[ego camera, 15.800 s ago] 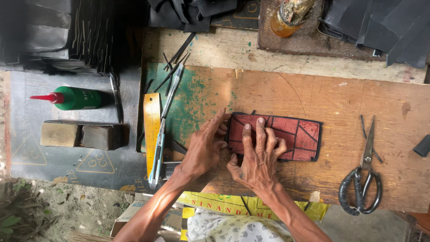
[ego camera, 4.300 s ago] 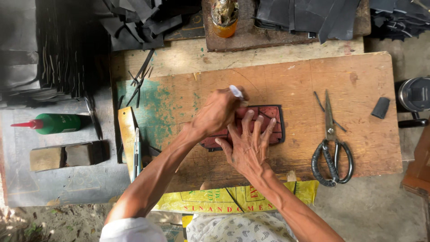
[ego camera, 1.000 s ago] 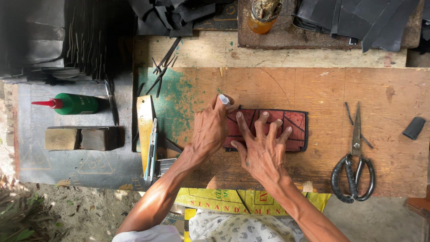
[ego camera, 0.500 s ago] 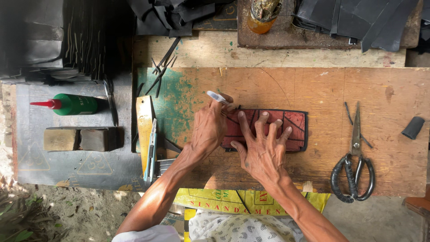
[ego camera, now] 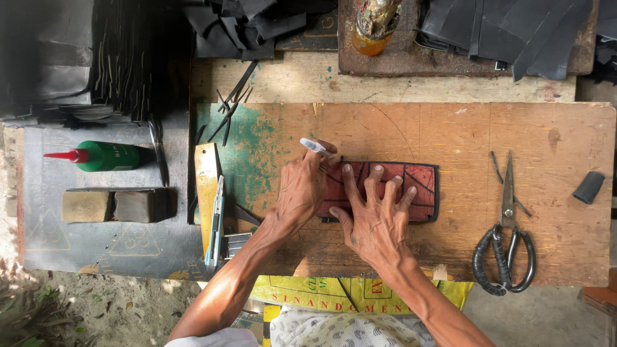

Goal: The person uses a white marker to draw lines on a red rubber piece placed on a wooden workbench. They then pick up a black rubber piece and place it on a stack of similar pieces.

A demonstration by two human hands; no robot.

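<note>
A flat red rectangular piece (ego camera: 418, 186) with dark lines and a black edge lies on the wooden board (ego camera: 450, 135). My right hand (ego camera: 373, 215) presses flat on it, fingers spread. My left hand (ego camera: 302, 186) rests at the piece's left end and grips a small white pen-like tool (ego camera: 315, 146), its tip pointing up and left just above the piece's top left corner.
Black-handled scissors (ego camera: 504, 244) lie at the board's right, a small black tube (ego camera: 588, 187) beyond them. Left: a green bottle with a red nozzle (ego camera: 103, 156), a block (ego camera: 109, 205), a yellow strip (ego camera: 207, 186) with a blade. Black sheet scraps and an orange bottle (ego camera: 373, 26) lie at the back.
My left hand has drawn the white tool slightly left along the piece's top left corner. My right hand stays spread on the red piece.
</note>
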